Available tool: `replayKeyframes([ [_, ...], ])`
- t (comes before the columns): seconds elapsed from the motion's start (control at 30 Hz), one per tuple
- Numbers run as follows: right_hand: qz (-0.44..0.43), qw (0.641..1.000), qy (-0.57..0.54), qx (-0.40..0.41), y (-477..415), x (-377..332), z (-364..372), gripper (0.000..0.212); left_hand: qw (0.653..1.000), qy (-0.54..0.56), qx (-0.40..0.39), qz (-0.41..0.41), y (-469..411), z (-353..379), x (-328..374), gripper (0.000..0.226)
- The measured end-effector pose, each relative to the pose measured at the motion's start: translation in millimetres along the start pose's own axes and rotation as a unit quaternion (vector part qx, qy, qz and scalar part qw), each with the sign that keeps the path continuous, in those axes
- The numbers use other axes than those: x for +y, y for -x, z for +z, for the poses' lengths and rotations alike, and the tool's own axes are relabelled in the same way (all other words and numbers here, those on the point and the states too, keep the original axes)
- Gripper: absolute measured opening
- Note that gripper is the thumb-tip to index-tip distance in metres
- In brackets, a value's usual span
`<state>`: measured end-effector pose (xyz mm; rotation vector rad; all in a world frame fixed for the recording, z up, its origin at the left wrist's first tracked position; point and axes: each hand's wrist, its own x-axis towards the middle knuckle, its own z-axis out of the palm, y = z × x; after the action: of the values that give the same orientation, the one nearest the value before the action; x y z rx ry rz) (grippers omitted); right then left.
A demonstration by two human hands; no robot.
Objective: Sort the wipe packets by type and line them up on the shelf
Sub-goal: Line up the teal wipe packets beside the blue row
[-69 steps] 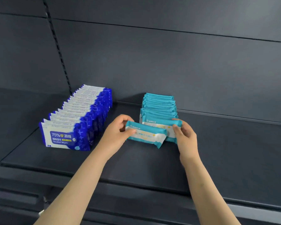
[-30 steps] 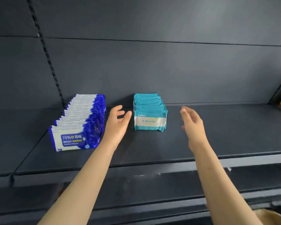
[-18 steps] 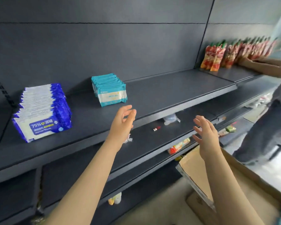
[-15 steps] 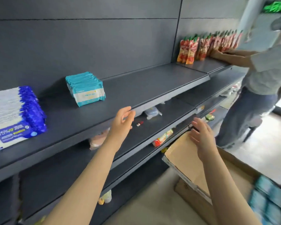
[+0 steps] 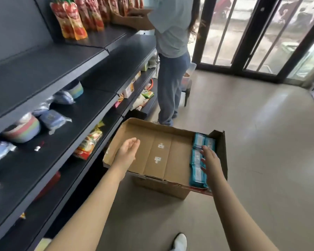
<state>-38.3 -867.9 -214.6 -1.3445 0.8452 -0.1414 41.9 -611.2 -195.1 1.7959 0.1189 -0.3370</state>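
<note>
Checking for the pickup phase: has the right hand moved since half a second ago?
Yes. Against the cardboard box, the right hand has gone from the box's bare end across to above the teal packets at its other end.

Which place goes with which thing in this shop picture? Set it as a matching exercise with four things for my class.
Things:
1. teal wipe packets
2. red pouches
3. left hand
4. white shoe

Places:
A. on the floor
B. on the upper shelf
C. over the bare bottom of the cardboard box
D. at the right end of the cardboard box

Pairs: 1-D, 2-B, 3-C, 4-A
</note>
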Motion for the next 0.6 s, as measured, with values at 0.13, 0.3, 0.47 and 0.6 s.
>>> replayKeyframes([
  [0.13,0.069,0.997,-0.022,0.042,-39.5,15.4,-55.0,0.033,0.998,-0.004,-0.034,-0.051,-23.5,69.3,-11.8,0.037],
  [0.3,0.155,0.987,-0.01,0.046,-78.3,37.3,-101.0,0.041,0.99,-0.011,-0.065,-0.123,-44.8,123.6,-29.3,0.04],
  [0.47,0.181,0.982,0.006,0.045,-114.0,44.1,-115.6,0.026,0.978,-0.009,-0.086,-0.191,-77.2,162.8,-44.9,0.035],
  [0.6,0.208,0.976,0.009,0.067,-163.8,56.2,-114.1,0.037,0.966,-0.027,-0.107,-0.234,-118.3,191.0,-66.1,0.03],
])
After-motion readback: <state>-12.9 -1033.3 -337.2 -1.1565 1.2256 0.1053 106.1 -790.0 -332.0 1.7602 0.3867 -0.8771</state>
